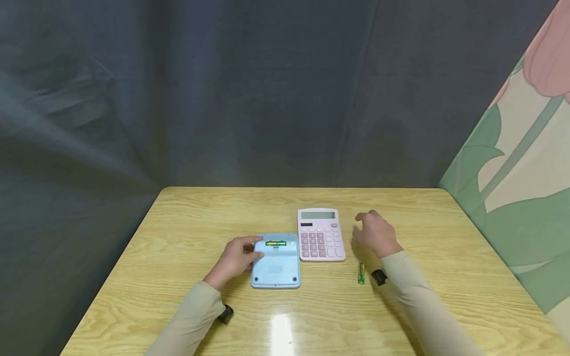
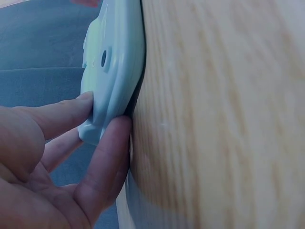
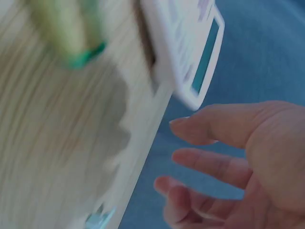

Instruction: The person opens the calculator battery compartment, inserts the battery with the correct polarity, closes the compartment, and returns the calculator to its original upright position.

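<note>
Pinching the blue calculator (image 1: pixel 276 272) by its left edge, the left hand (image 1: pixel 233 258) at the far end of my feed has thumb and fingers narrowed on it; the calculator lies back upward on the desk (image 1: pixel 213 212), just right of that hand, with a green-and-gold battery (image 1: pixel 275 243) in the slot by its fingertips; I see the right hand (image 1: pixel 376 232) raised above the desk, holding nothing, fingers loosely bent and thumb apart from them; on that hand's near side, left of its wrist, a loose battery (image 1: pixel 361 273) lies on the desk; between the hands the pink calculator (image 1: pixel 317 230) lies face up, right beside the blue one; near the right hand I make out a small pale-blue piece (image 3: pixel 99 220), too blurred to name; beyond both hands hangs a dark curtain (image 1: pixel 267 99).
</note>
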A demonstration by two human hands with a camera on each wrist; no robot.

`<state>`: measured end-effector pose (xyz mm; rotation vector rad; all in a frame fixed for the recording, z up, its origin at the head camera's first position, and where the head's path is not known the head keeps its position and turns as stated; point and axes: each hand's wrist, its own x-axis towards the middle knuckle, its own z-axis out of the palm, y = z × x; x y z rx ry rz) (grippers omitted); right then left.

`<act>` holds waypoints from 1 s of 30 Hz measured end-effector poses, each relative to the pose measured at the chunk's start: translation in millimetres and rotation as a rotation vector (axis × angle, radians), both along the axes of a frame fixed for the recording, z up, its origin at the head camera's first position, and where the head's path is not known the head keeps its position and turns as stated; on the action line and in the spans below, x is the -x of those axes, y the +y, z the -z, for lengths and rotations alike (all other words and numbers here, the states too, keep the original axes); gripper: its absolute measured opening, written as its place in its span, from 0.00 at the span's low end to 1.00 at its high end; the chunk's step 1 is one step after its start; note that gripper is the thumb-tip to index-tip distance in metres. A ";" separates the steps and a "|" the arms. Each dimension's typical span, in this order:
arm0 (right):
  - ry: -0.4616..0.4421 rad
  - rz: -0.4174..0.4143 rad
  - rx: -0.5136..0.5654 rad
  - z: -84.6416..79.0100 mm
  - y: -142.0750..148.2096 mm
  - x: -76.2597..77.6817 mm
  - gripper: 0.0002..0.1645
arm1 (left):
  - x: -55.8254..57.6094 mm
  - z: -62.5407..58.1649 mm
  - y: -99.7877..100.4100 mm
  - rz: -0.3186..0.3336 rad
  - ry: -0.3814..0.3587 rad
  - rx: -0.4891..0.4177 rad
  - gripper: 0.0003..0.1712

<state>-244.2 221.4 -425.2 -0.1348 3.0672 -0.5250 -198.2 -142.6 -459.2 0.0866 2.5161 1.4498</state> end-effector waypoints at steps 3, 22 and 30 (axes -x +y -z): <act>-0.072 0.041 -0.008 0.6 14.1 0.3 0.34 | 0.2 0.2 0.1 -0.001 0.004 0.008 0.27; -0.118 0.125 -0.049 7.8 43.0 5.7 0.09 | -0.1 2.0 0.7 -0.005 -0.008 -0.048 0.27; -0.148 0.177 -0.045 7.6 44.5 4.2 0.09 | 0.1 0.6 0.3 -0.011 -0.003 -0.041 0.27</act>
